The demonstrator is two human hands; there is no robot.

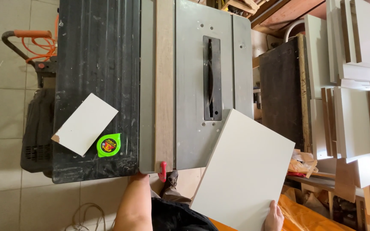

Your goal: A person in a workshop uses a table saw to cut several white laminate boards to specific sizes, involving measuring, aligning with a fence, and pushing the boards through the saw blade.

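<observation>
My right hand [274,216] grips the near edge of a large white rectangular panel [245,171]. The panel lies tilted, its far corner resting on the grey saw table [193,85] just below the blade slot [212,77]. My left forearm reaches up to the table's front edge beside the red lever [163,170] of the long wood-faced fence [164,85]. My left hand [141,176] is almost wholly hidden under that edge. A small white offcut [85,124] and a green tape measure [108,145] lie on the black side table [99,64].
Stacks of white panels [356,85] and a dark board [283,90] stand to the right. An orange cable on a cart handle [35,42] is at the far left over the tiled floor. Orange sheeting [305,214] lies at the lower right, and a loose cord [86,214] lies on the floor.
</observation>
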